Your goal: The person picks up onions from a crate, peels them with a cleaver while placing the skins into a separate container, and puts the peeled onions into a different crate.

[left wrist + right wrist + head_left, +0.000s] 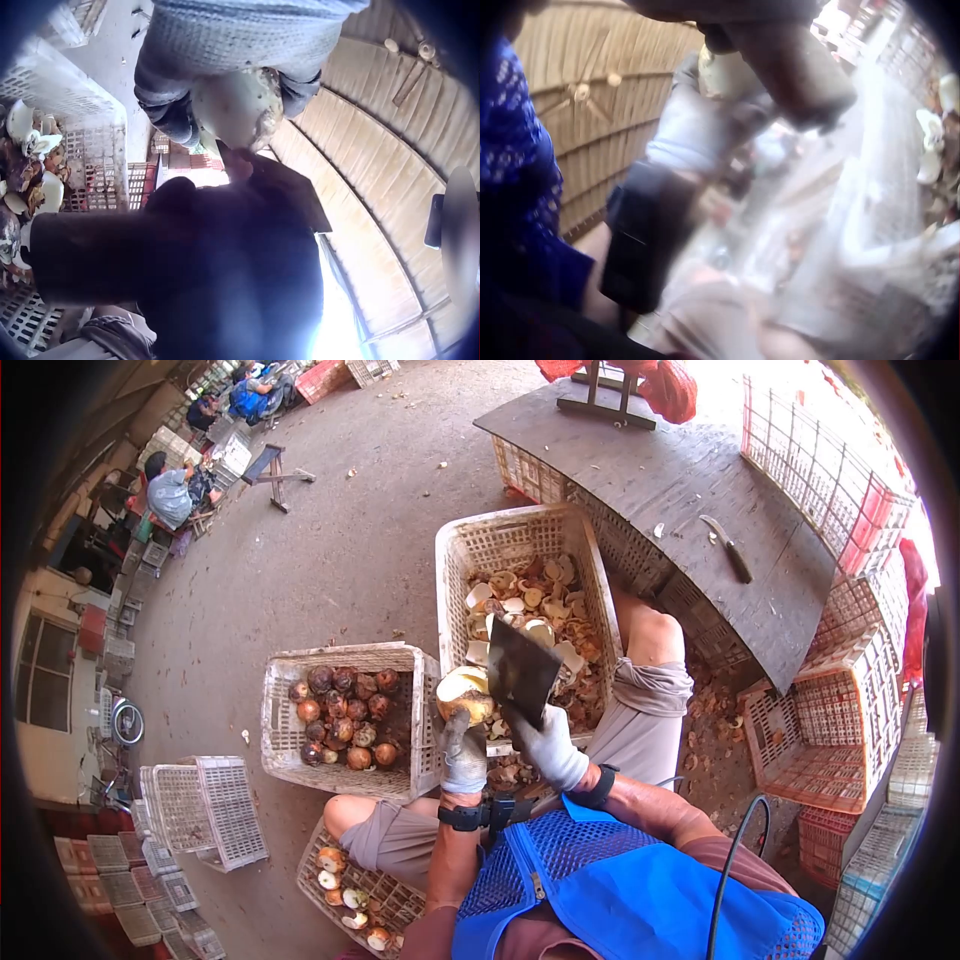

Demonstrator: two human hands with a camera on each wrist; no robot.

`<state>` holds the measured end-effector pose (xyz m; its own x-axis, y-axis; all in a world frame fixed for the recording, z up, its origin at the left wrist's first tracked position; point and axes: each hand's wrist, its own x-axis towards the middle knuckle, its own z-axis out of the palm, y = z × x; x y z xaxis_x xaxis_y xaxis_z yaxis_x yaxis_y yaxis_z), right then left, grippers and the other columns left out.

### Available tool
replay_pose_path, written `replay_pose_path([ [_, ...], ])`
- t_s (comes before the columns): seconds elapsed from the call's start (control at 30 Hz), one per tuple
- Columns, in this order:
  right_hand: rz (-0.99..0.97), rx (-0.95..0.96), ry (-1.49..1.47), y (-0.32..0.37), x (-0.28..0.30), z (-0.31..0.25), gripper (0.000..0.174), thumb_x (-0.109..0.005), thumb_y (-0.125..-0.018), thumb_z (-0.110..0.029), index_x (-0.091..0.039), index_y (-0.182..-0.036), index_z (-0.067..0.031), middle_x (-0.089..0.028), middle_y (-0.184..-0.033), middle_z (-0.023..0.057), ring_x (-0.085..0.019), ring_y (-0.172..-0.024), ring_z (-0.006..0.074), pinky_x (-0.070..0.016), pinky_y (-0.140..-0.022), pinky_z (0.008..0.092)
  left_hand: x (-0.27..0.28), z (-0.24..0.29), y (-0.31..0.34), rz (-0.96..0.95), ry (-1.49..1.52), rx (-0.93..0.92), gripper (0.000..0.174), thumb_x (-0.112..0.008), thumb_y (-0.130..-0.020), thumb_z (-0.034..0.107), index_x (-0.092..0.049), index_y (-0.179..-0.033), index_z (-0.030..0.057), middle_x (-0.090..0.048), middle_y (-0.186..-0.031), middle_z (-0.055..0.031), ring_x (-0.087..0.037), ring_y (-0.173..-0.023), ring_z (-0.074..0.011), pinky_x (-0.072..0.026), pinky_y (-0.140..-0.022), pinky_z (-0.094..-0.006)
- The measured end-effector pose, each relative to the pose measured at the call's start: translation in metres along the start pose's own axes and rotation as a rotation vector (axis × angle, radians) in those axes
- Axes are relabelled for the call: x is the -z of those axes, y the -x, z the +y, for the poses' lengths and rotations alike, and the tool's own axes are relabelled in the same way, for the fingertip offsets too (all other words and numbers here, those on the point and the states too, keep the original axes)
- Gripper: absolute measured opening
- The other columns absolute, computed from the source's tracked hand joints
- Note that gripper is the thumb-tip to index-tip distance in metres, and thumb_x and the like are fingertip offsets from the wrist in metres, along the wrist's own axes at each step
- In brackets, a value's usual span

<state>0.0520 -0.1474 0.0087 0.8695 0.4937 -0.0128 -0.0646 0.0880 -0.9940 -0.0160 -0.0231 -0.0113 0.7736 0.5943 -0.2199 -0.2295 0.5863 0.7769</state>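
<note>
In the head view a gloved left hand holds a partly peeled round bulb, its pale cut face up and brown skin below. Beside it the gloved right hand grips a broad dark cleaver, its blade close to the bulb. The left wrist view shows the left glove curled round the bulb, with the blade against or near it. The right wrist view is blurred; the bulb sits in the left glove behind the cleaver's handle.
A crate of peelings stands ahead. Left of it is a crate of brown unpeeled bulbs; a lower crate holds peeled ones. A board at the right carries a curved knife. Stacked crates and seated people are farther off.
</note>
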Motion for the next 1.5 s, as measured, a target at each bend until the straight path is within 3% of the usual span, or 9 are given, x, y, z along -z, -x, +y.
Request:
replay_pose_path([
  [0.1,0.052,-0.379,-0.364,-0.002,-0.003,-0.007,0.014,-0.065,-0.094,-0.018,-0.064,-0.091,-0.0037,-0.052,-0.066,-0.0043,-0.044,-0.055,0.0043,-0.0349,-0.046,0.0228,0.0,0.001,0.0,0.001,-0.001,0.024,0.057,-0.067,-0.082,0.026,-0.05,-0.131,0.0028,-0.058,-0.124,-0.0086,-0.054,-0.115,-0.0216,-0.0401,-0.102,-0.0375],
  [0.2,-0.013,-0.453,-0.345,-0.005,0.007,-0.01,0.014,-0.064,-0.092,-0.013,-0.065,-0.101,-0.0022,-0.062,-0.069,0.0033,-0.057,-0.057,0.0132,-0.0439,-0.051,0.0272,-0.005,0.003,0.003,0.004,0.0,0.012,0.054,-0.065,-0.084,0.026,-0.05,-0.13,0.002,-0.058,-0.122,-0.0093,-0.054,-0.114,-0.0206,-0.0413,-0.101,-0.0361],
  [0.3,-0.108,0.106,0.278,-0.005,0.013,-0.003,0.029,-0.063,-0.088,-0.005,-0.062,-0.117,-0.0014,-0.069,-0.084,0.0149,-0.069,-0.074,0.0265,-0.0524,-0.064,0.0321,-0.004,0.004,0.001,0.01,-0.107,-0.069,0.053,-0.064,-0.085,0.024,-0.046,-0.129,0.0016,-0.055,-0.121,-0.0103,-0.054,-0.113,-0.0199,-0.0429,-0.099,-0.0346],
  [0.4,-0.076,0.361,0.343,-0.002,0.017,-0.017,0.049,-0.063,-0.082,0.002,-0.053,-0.13,-0.0019,-0.067,-0.101,0.022,-0.068,-0.093,0.0333,-0.054,-0.078,0.0351,-0.029,0.016,0.006,0.016,-0.198,-0.179,0.058,-0.068,-0.082,0.022,-0.043,-0.131,0.0029,-0.053,-0.121,-0.0101,-0.053,-0.112,-0.0206,-0.0429,-0.099,-0.0348],
  [0.87,-0.127,0.371,0.5,-0.005,0.019,-0.003,0.06,-0.064,-0.077,0.002,-0.049,-0.135,-0.0041,-0.067,-0.101,0.0211,-0.067,-0.089,0.037,-0.0545,-0.073,0.0385,-0.026,0.016,0.006,0.016,-0.833,-0.532,0.078,-0.087,-0.067,0.026,-0.045,-0.128,0.0025,-0.048,-0.126,-0.0085,-0.047,-0.117,-0.0213,-0.0381,-0.102,-0.0372],
  [1.03,-0.023,0.217,0.352,-0.004,0.008,0.019,0.052,-0.062,-0.084,-0.004,-0.05,-0.135,-0.0077,-0.067,-0.095,0.0223,-0.066,-0.085,0.0387,-0.054,-0.071,0.0391,-0.02,0.012,0.0,0.007,-0.838,-0.541,0.068,-0.081,-0.067,0.012,-0.048,-0.125,0.0026,-0.052,-0.121,-0.0085,-0.05,-0.112,-0.0206,-0.0396,-0.102,-0.0344],
  [1.27,0.006,-0.049,0.094,-0.018,0.01,0.034,0.036,-0.062,-0.087,-0.008,-0.06,-0.123,-0.0066,-0.07,-0.092,0.0189,-0.069,-0.085,0.017,-0.0522,-0.073,0.0348,-0.007,0.029,-0.006,-0.089,-0.64,-0.26,0.065,-0.076,-0.068,0.012,-0.048,-0.126,0.0017,-0.055,-0.118,-0.0089,-0.054,-0.109,-0.0203,-0.0448,-0.097,-0.0335],
  [1.4,-0.047,0.02,0.389,-0.018,0.019,0.026,0.039,-0.062,-0.088,-0.012,-0.057,-0.127,-0.0084,-0.068,-0.093,0.0224,-0.069,-0.086,0.0347,-0.0531,-0.075,0.0383,0.023,0.011,-0.011,-0.125,-0.12,-0.038,0.065,-0.073,-0.076,0.017,-0.046,-0.133,0.0015,-0.055,-0.123,-0.0103,-0.056,-0.111,-0.0223,-0.0467,-0.098,-0.0359],
  [1.5,-0.054,-0.013,0.321,-0.019,0.021,0.04,0.039,-0.063,-0.089,-0.006,-0.057,-0.128,-0.0029,-0.071,-0.096,0.0126,-0.061,-0.086,0.0096,-0.051,-0.076,0.029,0.069,-0.011,-0.017,-0.068,0.173,0.151,0.062,-0.068,-0.078,0.014,-0.044,-0.134,-0.0001,-0.055,-0.126,-0.0125,-0.054,-0.116,-0.0252,-0.0411,-0.105,-0.0411],
])
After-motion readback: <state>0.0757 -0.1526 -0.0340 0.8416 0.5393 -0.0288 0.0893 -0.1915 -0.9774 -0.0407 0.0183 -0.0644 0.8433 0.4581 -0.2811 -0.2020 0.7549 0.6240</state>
